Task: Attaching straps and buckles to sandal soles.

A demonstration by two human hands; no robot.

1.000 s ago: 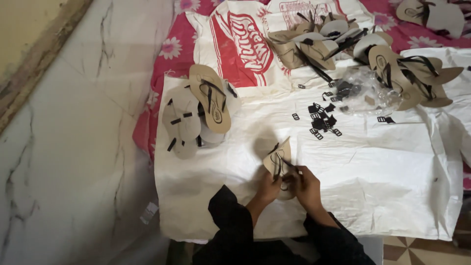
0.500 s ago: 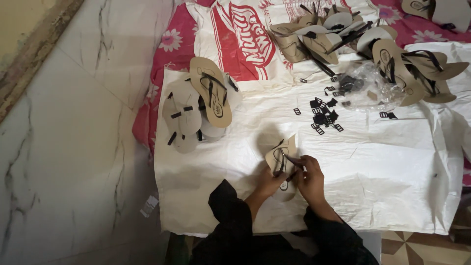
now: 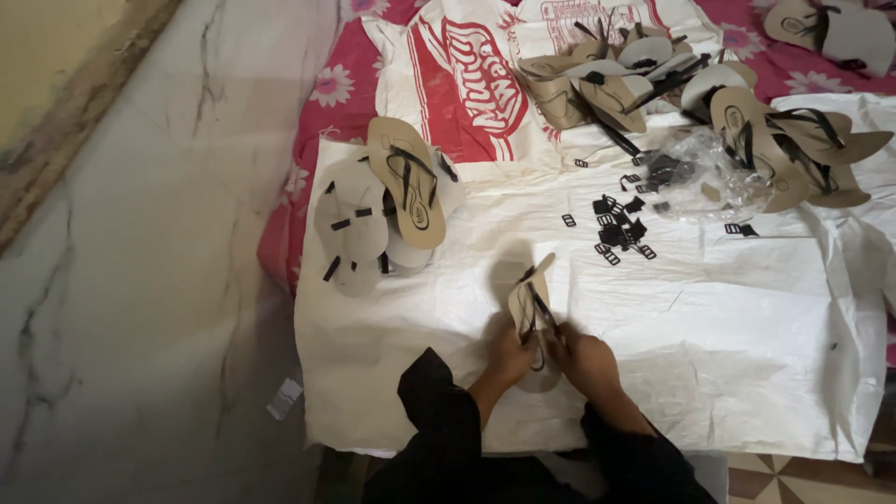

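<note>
- Change since the earlier frame: the beige sandal (image 3: 530, 303) held by the hands has tipped further upright, its toe now raised toward the centre of the frame, and the hands have shifted slightly toward the lower centre; the rest of the layout is unchanged.
- Left hand (image 3: 509, 359) — clasped on the heel end of the sandal, at its left edge.
- Right hand (image 3: 586, 362) — fingers closed on the sandal's black strap (image 3: 541, 308), just right of the sole.
- Location of the sandal: lower centre of the frame, over the white sheet (image 3: 728, 355), touching both hands.
- Left stack (image 3: 387, 215), upper left of the sheet: one finished sandal with a strap lies on top of about three pale soles turned underside up — the exact count is unclear.
- Loose black buckles (image 3: 621, 229), centre right: a cluster of roughly a dozen, with a few strays beside it.
- One clear plastic bag (image 3: 705, 177) lies just right of the buckles.
- Sandal pile (image 3: 625, 79), top centre, and another pile (image 3: 793, 149) at upper right: several each, too overlapped to count.
- One red-and-white printed sack (image 3: 467, 84) lies under the top pile.
</note>
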